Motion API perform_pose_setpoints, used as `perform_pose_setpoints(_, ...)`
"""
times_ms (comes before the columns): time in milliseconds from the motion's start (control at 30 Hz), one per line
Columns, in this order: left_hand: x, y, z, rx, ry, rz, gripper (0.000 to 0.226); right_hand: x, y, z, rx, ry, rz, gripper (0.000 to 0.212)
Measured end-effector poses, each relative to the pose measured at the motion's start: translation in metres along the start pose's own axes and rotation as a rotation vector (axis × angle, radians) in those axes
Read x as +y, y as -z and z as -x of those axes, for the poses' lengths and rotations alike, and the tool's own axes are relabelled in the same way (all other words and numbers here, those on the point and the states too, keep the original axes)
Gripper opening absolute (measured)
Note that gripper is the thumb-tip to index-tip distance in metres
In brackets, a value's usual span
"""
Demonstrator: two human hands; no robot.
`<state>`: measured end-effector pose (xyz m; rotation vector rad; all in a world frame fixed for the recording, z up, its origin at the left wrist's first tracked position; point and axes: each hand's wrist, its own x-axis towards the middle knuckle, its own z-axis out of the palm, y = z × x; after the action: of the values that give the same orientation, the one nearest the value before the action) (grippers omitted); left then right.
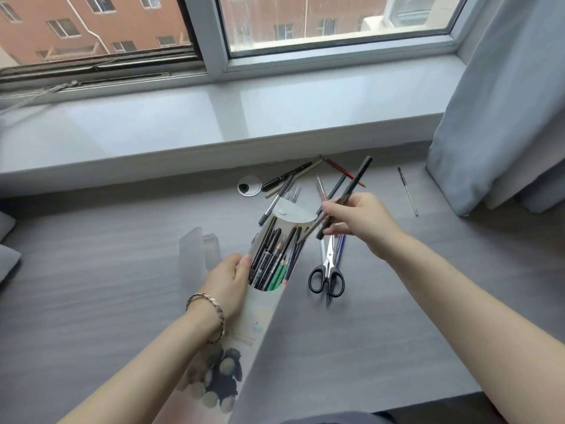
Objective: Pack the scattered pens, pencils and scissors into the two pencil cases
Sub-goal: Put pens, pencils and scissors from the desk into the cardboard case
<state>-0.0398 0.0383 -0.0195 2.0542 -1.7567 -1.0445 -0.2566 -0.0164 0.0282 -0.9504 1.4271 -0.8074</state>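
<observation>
The person works at a grey desk [91, 286] set against a window sill [214, 123]. The left hand [227, 280], with a bracelet [211, 304] on the wrist, grips the pencil case [253, 319] by the left side of its open mouth, thumb and fingers curled round the rim. The case lies near the middle of the desk, its mouth pointing toward the back edge and its round flap [293, 211] folded open. It already holds a bundle of pens and pencils [272, 258], mostly black with some green.

The right hand [359, 223] is raised just right of the flap. Its thumb and fingers pinch a couple of dark pencils [354, 182] at their middle, the lower tips slanting down toward the case mouth and the upper ends pointing toward the back right.

The scissors [326, 275], black-handled, lie on the desk just right of the case, handles toward the near edge, resting across a blue pen [341, 246]. More loose pens and pencils [290, 175] lie crossed over one another near the back edge, beside a round cable hole [250, 186]. One thin pen [408, 191] lies apart toward the right edge, near the curtain [504, 102]. A clear plastic case [195, 249] stands just left of the left hand.
</observation>
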Motion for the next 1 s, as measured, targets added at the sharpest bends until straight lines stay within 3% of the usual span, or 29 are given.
perform_pose_setpoints(133,0.006,0.0,-0.003,0.021,-0.016,0.031,0.039,-0.007,-0.027,0.009,-0.001,0.075,0.026,0.012)
perform_pose_setpoints(300,0.019,-0.003,-0.002,0.043,-0.02,0.083,0.035,0.022,-0.069,0.014,-0.16,-0.08,0.149,0.006)
perform_pose_setpoints(433,0.028,-0.004,-0.012,0.042,0.004,0.077,0.037,0.022,-0.065,0.015,-0.156,-0.083,0.228,0.034)
perform_pose_setpoints(533,0.035,-0.006,-0.028,0.048,-0.002,0.083,0.036,0.009,-0.037,0.005,-0.068,0.024,0.381,0.03)
perform_pose_setpoints(667,0.046,-0.009,-0.05,0.037,-0.011,0.064,0.037,0.01,0.025,-0.044,0.216,0.087,0.574,0.019)
perform_pose_setpoints(833,0.056,-0.01,-0.072,0.044,-0.03,0.039,0.036,0.041,0.105,-0.115,0.532,-0.094,0.896,0.036)
perform_pose_setpoints(900,0.056,-0.01,-0.078,0.064,-0.02,0.033,0.036,0.045,0.117,-0.132,0.511,-0.09,0.957,0.035)
perform_pose_setpoints(1000,0.051,-0.009,-0.083,0.084,-0.002,0.024,0.037,0.047,0.105,-0.15,0.311,0.017,0.955,0.034)
